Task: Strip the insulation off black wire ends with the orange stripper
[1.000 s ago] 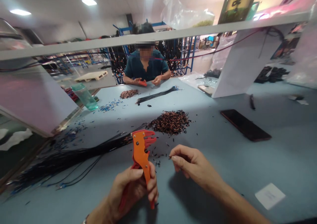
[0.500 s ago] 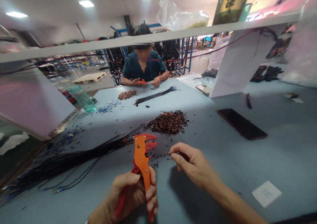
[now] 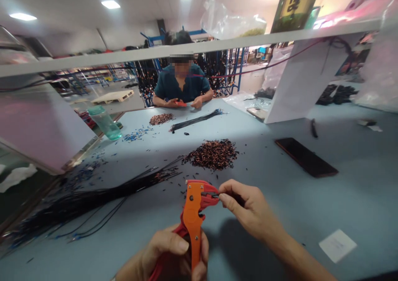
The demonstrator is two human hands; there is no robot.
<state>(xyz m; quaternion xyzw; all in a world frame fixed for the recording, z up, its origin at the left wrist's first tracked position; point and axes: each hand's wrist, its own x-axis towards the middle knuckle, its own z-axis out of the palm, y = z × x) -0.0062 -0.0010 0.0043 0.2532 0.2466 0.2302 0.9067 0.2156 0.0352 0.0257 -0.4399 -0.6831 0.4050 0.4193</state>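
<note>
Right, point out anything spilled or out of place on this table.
Loose blue bits look spilled: they trail from beside the teal bottle along the tabletop's left side, while the black-and-copper clippings are mostly heaped. No damage is evident.

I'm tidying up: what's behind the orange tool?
Beyond the tool, a scrap pile and a black wire bundle show; whatever the tool and left hand cover is hidden.

Orange tool [image 3: 193, 214], partly behind the left hand [image 3: 166, 244], its red handle [image 3: 158, 268] cut off by the bottom edge
</note>
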